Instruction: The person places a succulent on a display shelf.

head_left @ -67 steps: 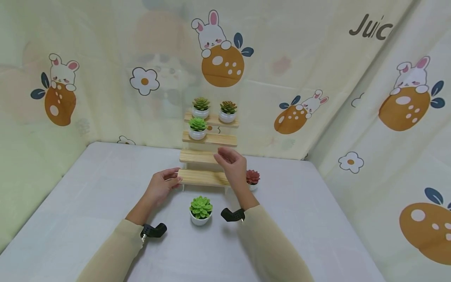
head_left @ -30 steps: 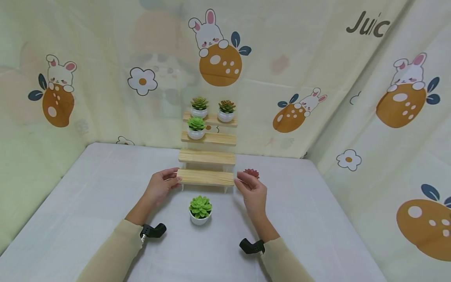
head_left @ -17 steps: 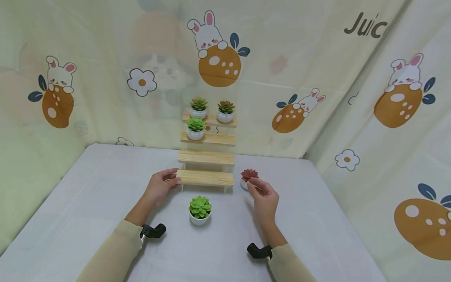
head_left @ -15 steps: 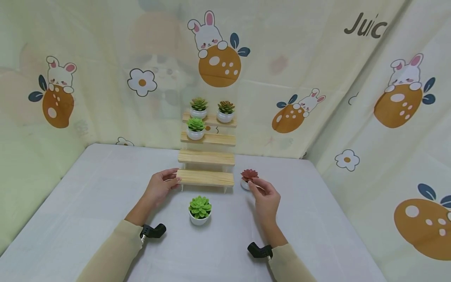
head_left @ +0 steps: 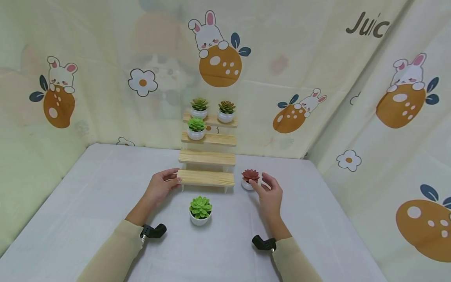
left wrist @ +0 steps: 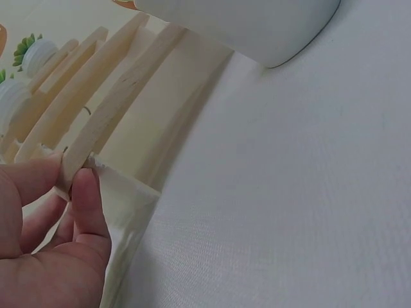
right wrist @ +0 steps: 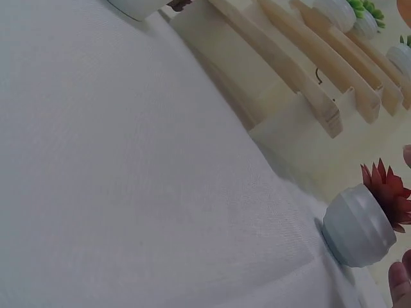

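Since the frame of half a second ago the right hand (head_left: 269, 192) has slid a little to the right and its fingers have spread: thumb and forefinger now stand apart on either side of the red succulent (head_left: 250, 175) in its small white pot, just beside it, and whether a fingertip touches the pot cannot be told. In the right wrist view only fingertips (right wrist: 399, 282) show at the lower right edge, near the pot but not round it, and the hand holds nothing.

The left hand (head_left: 160, 187) has not shifted; its thumb (left wrist: 87, 205) and fingers pinch the left end of the lowest wooden step (head_left: 206, 178) of the tiered plant stand (head_left: 208, 158). The left wrist view cuts off most of that hand.

The red plant sits upright on the white table (head_left: 88, 203), right of the lowest step. A green succulent (head_left: 200, 207) in a like pot stands in front of the stand, between the forearms. Three more potted succulents (head_left: 196, 125) sit on the upper two steps. The rabbit-print curtain (head_left: 317, 78) hangs behind.
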### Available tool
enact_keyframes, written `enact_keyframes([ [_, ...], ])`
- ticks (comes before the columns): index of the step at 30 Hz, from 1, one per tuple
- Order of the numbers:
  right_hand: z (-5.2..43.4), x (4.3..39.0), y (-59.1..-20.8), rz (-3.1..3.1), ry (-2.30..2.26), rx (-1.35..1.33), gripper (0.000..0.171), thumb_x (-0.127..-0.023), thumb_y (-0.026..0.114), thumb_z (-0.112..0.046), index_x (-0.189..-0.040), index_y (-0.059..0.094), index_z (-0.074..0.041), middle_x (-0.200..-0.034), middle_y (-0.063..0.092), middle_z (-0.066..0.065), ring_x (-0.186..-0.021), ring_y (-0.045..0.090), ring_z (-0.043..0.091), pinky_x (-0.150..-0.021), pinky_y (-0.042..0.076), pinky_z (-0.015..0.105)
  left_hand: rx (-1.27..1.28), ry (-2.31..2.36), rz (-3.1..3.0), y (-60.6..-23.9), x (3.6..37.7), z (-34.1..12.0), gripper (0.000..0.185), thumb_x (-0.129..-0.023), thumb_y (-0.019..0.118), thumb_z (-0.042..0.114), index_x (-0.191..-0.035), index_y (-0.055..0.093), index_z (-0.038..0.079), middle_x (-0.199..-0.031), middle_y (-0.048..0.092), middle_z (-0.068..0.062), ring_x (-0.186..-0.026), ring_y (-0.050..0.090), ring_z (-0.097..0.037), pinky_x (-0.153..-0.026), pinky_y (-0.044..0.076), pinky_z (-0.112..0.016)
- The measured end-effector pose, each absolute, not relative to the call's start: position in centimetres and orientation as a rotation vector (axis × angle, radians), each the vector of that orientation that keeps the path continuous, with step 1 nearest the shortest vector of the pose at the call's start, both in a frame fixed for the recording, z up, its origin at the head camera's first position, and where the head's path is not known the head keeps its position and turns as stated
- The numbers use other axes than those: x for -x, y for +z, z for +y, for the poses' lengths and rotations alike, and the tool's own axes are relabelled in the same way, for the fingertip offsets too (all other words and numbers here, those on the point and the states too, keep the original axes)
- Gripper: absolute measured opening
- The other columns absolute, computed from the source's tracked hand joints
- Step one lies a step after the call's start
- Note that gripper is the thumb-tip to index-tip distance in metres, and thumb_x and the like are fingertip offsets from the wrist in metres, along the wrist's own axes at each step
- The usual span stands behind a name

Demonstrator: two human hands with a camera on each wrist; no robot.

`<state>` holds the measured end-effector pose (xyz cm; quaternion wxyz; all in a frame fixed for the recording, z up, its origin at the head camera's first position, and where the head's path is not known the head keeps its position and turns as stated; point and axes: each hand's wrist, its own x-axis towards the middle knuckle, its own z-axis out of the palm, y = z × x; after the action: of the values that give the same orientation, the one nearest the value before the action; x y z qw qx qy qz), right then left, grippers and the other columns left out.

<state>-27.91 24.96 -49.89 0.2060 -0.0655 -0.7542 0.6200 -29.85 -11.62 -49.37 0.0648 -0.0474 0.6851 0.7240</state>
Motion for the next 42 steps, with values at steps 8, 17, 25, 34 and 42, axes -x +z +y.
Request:
enact_keyframes([
  [8, 24.9, 29.0, -49.8, -2.255, 1.803, 0.194, 0.077, -0.081, 0.089, -0.023, -0.145, 0.052, -0.001, -0.148, 0.055, 0.017, -0.139, 0.052, 0.031, -0.120, 0.044, 0.043, 0.140, 2.179, 2.079, -49.4, 29.9, -11.6, 0.050, -0.098, 0.065, -0.001, -0.146, 0.052, -0.004, -0.120, 0.058, -0.014, -0.091, 0.064, -0.008, -0.082, 0.063, -0.022],
  [17, 24.7, 29.7, -49.7, -2.384, 1.747, 0.212, 0.085, -0.081, 0.088, -0.017, -0.151, 0.042, 0.000, -0.149, 0.052, 0.019, -0.138, 0.051, 0.033, -0.121, 0.042, 0.046, 0.144, 2.164, 2.094, -49.5, 29.9, -11.6, 0.049, -0.098, 0.065, -0.001, -0.145, 0.052, -0.004, -0.120, 0.059, -0.015, -0.090, 0.064, -0.009, -0.082, 0.063, -0.022],
  [25, 24.7, 30.3, -49.9, -2.431, 1.712, 0.249, 0.081, -0.082, 0.087, -0.015, -0.149, 0.045, 0.001, -0.146, 0.054, 0.022, -0.139, 0.051, 0.034, -0.121, 0.042, 0.046, 0.140, 2.174, 2.084, -49.3, 29.8, -11.6, 0.050, -0.098, 0.064, -0.002, -0.146, 0.051, -0.005, -0.120, 0.059, -0.015, -0.090, 0.063, -0.009, -0.082, 0.063, -0.022],
  [34, 24.8, 30.5, -50.3, -2.469, 1.664, 0.272, 0.072, -0.082, 0.087, -0.016, -0.143, 0.053, 0.002, -0.140, 0.060, 0.023, -0.132, 0.056, 0.033, -0.115, 0.047, 0.047, 0.148, 2.179, 2.067, -49.3, 29.8, -11.6, 0.050, -0.098, 0.064, -0.002, -0.146, 0.051, -0.004, -0.119, 0.058, -0.014, -0.090, 0.064, -0.008, -0.081, 0.063, -0.021],
  [42, 24.7, 30.3, -50.1, -2.485, 1.628, 0.300, 0.069, -0.079, 0.090, -0.019, -0.139, 0.060, -0.002, -0.133, 0.067, 0.018, -0.120, 0.063, 0.027, -0.098, 0.053, 0.032, 0.148, 2.171, 2.080, -49.2, 29.8, -11.5, 0.050, -0.098, 0.064, 0.000, -0.146, 0.051, -0.004, -0.120, 0.059, -0.014, -0.090, 0.064, -0.008, -0.082, 0.063, -0.022],
])
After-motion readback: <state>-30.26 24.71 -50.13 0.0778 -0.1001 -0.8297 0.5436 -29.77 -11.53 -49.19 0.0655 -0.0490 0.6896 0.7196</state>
